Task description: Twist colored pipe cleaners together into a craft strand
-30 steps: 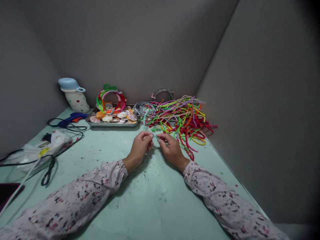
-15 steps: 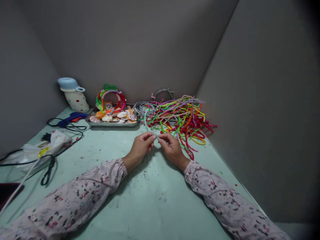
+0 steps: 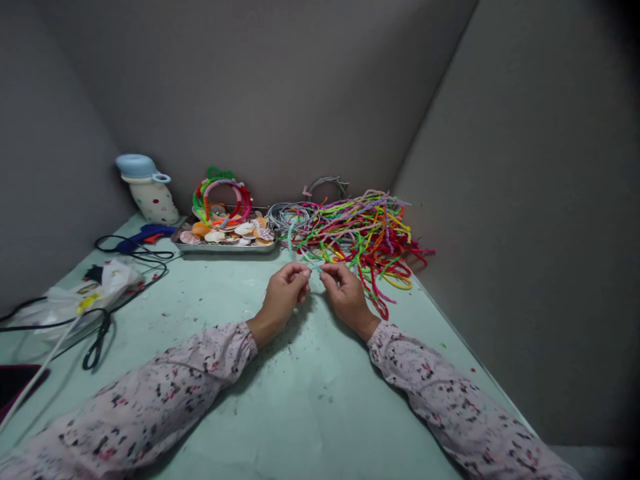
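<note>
Between my two hands runs a pale aqua pipe cleaner (image 3: 291,241), its long end standing up behind my fingers. My left hand (image 3: 284,293) pinches it between thumb and forefinger. Just to the right, my right hand (image 3: 345,293) is closed in a pinch on the same pipe cleaner, with a small gap between the two sets of fingertips. A heap of many-coloured pipe cleaners (image 3: 365,227) lies right behind my hands. Coils of grey wire (image 3: 290,217) sit at the heap's left side.
A metal tray (image 3: 225,249) of seashells holds fuzzy coloured rings (image 3: 205,200) at the back. Left of it stands a blue-lidded bottle (image 3: 153,197), with a blue glue gun (image 3: 143,237), black cable (image 3: 160,270) and a plastic bag (image 3: 113,280) nearby. Grey walls enclose the table.
My fingertips have drawn slightly apart, showing more of the pipe cleaner between them. Its raised end now stands more upright.
</note>
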A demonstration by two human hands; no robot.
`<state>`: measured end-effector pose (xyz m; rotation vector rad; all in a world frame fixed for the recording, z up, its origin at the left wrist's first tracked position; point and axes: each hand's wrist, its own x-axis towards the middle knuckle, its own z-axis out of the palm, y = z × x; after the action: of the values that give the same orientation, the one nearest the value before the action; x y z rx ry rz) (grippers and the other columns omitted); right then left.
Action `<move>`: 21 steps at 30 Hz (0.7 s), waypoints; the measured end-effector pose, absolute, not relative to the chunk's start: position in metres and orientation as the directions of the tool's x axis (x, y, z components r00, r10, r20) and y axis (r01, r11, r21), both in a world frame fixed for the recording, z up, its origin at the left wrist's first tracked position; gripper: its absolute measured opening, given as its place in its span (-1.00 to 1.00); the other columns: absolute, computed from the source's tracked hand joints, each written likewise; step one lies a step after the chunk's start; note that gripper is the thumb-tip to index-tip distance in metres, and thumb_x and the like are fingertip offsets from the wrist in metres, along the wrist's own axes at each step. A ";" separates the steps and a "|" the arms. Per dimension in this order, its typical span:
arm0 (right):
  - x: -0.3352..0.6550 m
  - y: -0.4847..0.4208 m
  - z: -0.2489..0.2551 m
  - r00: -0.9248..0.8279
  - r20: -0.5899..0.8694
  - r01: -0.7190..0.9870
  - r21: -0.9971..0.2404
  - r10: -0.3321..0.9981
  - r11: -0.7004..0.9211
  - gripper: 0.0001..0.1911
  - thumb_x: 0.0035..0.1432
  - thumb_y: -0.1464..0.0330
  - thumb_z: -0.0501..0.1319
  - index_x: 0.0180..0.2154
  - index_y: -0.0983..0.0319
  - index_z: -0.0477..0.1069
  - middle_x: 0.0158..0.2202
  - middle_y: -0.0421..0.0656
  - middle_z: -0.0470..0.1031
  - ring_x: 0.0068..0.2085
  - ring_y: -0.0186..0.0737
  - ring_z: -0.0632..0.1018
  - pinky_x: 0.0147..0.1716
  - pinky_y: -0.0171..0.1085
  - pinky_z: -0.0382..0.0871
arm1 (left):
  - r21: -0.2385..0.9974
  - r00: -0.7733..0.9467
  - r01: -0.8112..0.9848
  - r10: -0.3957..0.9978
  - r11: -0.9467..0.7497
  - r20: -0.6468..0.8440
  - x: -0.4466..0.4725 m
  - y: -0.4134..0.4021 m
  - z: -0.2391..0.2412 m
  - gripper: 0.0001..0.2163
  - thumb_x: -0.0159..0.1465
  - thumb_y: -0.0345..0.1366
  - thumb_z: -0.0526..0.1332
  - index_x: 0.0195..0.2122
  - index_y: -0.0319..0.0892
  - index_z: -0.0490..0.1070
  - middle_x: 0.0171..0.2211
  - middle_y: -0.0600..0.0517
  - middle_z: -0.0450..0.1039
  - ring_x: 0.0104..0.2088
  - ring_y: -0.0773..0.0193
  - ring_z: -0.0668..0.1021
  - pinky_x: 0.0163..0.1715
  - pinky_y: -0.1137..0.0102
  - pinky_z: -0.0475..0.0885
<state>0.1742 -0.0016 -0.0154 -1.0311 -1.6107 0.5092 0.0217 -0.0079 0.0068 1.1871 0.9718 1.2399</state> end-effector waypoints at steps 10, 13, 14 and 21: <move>0.174 -0.003 -0.014 -0.065 0.574 0.373 -0.744 0.816 0.554 -0.84 0.19 0.30 0.15 -0.19 0.18 0.41 -0.28 -0.14 0.50 -0.24 -0.21 0.51 -0.22 -0.22 0.40 | 0.993 0.128 -0.085 0.988 -0.078 0.089 0.022 -0.005 0.003 -0.79 0.14 -0.14 0.24 -0.35 -0.19 0.40 -0.63 0.16 0.31 -0.69 0.48 0.29 -0.69 0.55 0.13; 0.174 -0.003 -0.014 -0.077 0.574 0.376 -0.740 0.815 0.557 -0.84 0.19 0.31 0.15 -0.19 0.18 0.42 -0.28 -0.14 0.50 -0.25 -0.21 0.51 -0.23 -0.22 0.40 | 0.994 0.126 -0.064 0.987 -0.093 0.101 0.022 -0.004 0.003 -0.80 0.15 -0.15 0.23 -0.35 -0.20 0.40 -0.63 0.15 0.30 -0.69 0.47 0.28 -0.70 0.54 0.14; 0.174 -0.003 -0.014 -0.080 0.576 0.376 -0.738 0.813 0.560 -0.84 0.18 0.31 0.15 -0.19 0.18 0.42 -0.28 -0.14 0.50 -0.25 -0.21 0.51 -0.24 -0.22 0.40 | 0.994 0.124 -0.056 0.987 -0.099 0.106 0.022 -0.004 0.003 -0.79 0.15 -0.15 0.22 -0.35 -0.20 0.40 -0.63 0.15 0.30 -0.69 0.46 0.28 -0.70 0.54 0.14; 0.174 -0.004 -0.013 -0.109 0.576 0.379 -0.730 0.810 0.570 -0.84 0.19 0.32 0.14 -0.19 0.17 0.43 -0.27 -0.14 0.51 -0.23 -0.21 0.52 -0.22 -0.22 0.40 | 0.994 0.090 -0.017 0.990 -0.107 0.108 0.021 -0.003 0.000 -0.80 0.14 -0.15 0.23 -0.37 -0.20 0.41 -0.64 0.14 0.32 -0.68 0.44 0.30 -0.68 0.53 0.17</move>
<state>0.1742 -0.0039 -0.0133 -0.9950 -1.7130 0.4945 0.0209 -0.0032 0.0000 1.3203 1.0799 1.2255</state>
